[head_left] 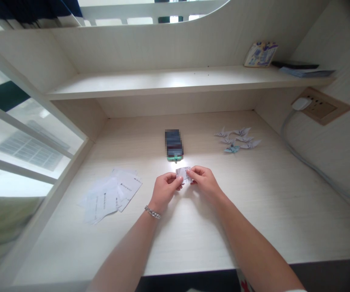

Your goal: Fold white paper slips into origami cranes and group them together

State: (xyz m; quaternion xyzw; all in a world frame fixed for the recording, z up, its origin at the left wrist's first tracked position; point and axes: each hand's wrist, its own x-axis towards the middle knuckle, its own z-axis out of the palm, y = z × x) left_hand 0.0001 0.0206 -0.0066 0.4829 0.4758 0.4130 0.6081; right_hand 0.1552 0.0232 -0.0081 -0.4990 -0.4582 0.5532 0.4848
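A small folded piece of white paper is held between my two hands over the middle of the desk. My left hand pinches its left side between thumb and fingers. On the right side, the thumb and fingers of my right hand are closed on the same paper. Just beyond it lies a phone with a blurred screen and a green lower edge. Several folded paper cranes, one of them bluish, sit at the back right. To the left, loose printed paper sheets overlap in a pile.
A shelf runs across the back above the desk. It bears a small packet and dark, flat items at the right. A white plug in the wall socket trails a grey cable along the right side. White rails stand at the left.
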